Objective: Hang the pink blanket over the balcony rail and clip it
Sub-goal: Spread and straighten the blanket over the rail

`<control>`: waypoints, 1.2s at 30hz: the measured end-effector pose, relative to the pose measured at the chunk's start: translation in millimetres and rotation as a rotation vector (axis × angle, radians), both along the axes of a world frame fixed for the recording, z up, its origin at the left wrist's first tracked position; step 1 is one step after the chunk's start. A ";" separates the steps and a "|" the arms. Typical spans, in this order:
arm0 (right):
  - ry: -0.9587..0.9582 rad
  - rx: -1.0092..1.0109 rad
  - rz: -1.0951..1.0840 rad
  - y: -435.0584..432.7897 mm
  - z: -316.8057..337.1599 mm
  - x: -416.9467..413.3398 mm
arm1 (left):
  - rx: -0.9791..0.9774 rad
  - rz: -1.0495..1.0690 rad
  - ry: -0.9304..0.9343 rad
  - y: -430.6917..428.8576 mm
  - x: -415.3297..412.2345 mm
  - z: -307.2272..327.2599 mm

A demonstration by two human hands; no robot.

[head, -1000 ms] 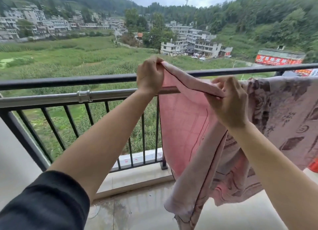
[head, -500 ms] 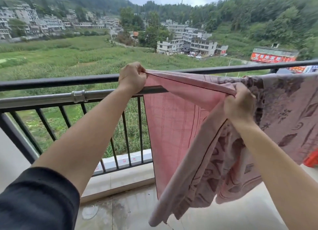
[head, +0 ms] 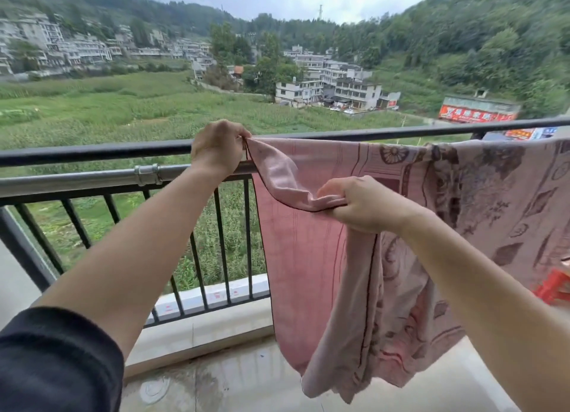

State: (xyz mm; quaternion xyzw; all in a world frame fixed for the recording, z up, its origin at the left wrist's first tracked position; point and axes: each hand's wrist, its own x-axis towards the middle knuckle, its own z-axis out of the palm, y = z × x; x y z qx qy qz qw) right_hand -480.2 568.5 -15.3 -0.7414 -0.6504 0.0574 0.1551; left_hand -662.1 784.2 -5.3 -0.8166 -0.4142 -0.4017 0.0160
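A: Where's the blanket [head: 302, 257]?
B: Over the steel pipe [head: 77, 180], right half, below the top rail [head: 92, 152].
A: Hands?
B: The left hand [head: 217, 147] is at its left corner on the pipe. The right hand [head: 361, 205] is lower and nearer, on the hanging edge.

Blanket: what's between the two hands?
In the head view, only a sagging fold of the pink blanket runs from the left hand, pinching it at the rail, down to the right hand.

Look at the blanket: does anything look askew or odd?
Yes: the pink blanket hangs uneven; its left edge sags, folded, between the left hand pinching the corner at the balcony rail and the right hand lower down.
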 end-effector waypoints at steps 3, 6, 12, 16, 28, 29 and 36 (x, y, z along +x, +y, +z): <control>0.068 0.079 0.047 18.7 -29.4 -32.1 | 0.013 0.027 0.025 5.4 -20.6 3.9; 0.010 0.080 0.111 35.1 -49.1 -63.9 | 0.005 0.112 0.009 10.8 -46.1 8.5; -0.077 0.112 0.251 58.4 -61.1 -112.1 | -0.070 0.456 -0.165 38.9 -143.5 23.5; -0.017 0.281 0.222 73.2 -52.4 -106.7 | -0.313 0.519 -0.073 45.4 -196.4 6.7; 0.069 0.625 -0.491 93.2 -42.5 36.5 | -0.065 0.133 -0.020 -23.2 -66.1 -16.7; 0.080 0.635 -0.532 87.4 -42.8 48.6 | -0.036 0.062 -0.008 -31.3 -42.7 -20.5; -0.026 0.622 -0.586 50.2 -40.0 108.7 | 0.029 -0.168 0.055 -67.4 90.5 -35.5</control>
